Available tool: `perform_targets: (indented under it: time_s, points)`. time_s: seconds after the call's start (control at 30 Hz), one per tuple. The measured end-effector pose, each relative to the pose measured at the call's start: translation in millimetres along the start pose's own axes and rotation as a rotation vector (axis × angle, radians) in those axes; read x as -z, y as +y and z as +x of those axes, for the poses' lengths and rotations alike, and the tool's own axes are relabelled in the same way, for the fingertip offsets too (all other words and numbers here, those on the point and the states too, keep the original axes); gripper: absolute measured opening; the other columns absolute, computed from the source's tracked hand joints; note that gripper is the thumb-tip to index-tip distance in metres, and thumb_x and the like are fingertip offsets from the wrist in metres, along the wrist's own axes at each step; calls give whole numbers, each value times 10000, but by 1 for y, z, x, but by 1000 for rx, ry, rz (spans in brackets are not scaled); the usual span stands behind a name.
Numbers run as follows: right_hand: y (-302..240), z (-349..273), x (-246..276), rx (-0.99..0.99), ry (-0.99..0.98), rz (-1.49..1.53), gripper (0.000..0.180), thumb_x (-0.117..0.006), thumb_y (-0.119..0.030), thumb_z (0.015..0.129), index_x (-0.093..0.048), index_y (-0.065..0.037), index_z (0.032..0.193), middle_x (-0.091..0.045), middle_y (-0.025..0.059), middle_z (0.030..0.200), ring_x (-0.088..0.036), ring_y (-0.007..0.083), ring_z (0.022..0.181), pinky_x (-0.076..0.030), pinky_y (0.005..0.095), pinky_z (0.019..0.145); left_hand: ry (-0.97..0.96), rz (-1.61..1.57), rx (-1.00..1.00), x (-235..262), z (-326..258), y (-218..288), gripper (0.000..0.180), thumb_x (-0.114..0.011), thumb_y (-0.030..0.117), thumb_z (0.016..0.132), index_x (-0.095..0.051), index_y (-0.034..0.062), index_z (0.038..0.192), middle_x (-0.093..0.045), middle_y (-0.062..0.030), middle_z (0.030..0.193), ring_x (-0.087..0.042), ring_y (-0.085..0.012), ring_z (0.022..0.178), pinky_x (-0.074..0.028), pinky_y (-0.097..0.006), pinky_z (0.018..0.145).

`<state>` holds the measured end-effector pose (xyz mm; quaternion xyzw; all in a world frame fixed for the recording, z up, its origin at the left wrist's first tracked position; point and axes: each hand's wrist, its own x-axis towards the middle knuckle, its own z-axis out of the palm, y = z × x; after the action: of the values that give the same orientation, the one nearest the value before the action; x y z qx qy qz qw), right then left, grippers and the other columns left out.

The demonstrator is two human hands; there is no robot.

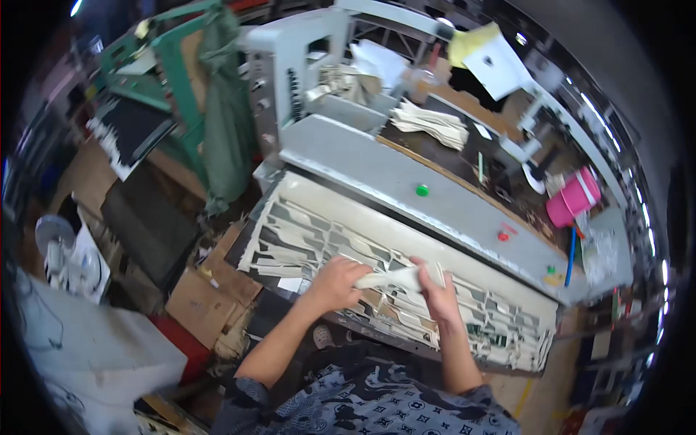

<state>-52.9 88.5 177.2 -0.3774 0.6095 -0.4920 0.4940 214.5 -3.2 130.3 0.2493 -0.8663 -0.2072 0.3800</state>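
Between my two hands is a small stack of cream cut-out pieces (400, 278), long and narrow in the middle; their material looks like leather or thick cloth. My left hand (338, 284) is closed round the left end of it. At the other end, my right hand (438, 296) grips with the thumb on top. Both hands are above a cream sheet (348, 206) full of curved cut-out holes, which lies along the front of a grey machine. Thin strips of the sheet remain between the holes. How many pieces the stack has, I cannot tell.
Behind the sheet runs the machine's grey beam (435, 206) with a green button (423, 190) and a red button (504, 235). More cream pieces (429, 125) are piled on the dark table beyond, near a pink container (573, 197). Cardboard (206, 304) lies at the left.
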Motion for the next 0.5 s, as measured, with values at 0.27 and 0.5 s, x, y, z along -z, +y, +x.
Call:
perform_targets:
  time_s: [0.27, 0.5]
  points:
    - [-67, 68, 12, 323, 69, -7, 306, -822, -232, 1000, -803, 33, 1153, -806, 76, 980, -725, 115, 842, -590, 295, 771, -25, -78, -153, 81, 103, 8, 465, -763, 71, 753, -761, 64, 1218, -783, -164, 1071, -776, -348, 959, -612, -424, 799]
    - [-153, 180, 51, 576, 186, 37, 290, -851, -229, 974, -806, 27, 1102, -808, 85, 986, -742, 128, 844, -623, 305, 740, -36, 99, -394, 102, 264, -26, 409, -687, 43, 768, -748, 66, 1171, -705, -143, 990, -719, -340, 895, -596, -412, 813]
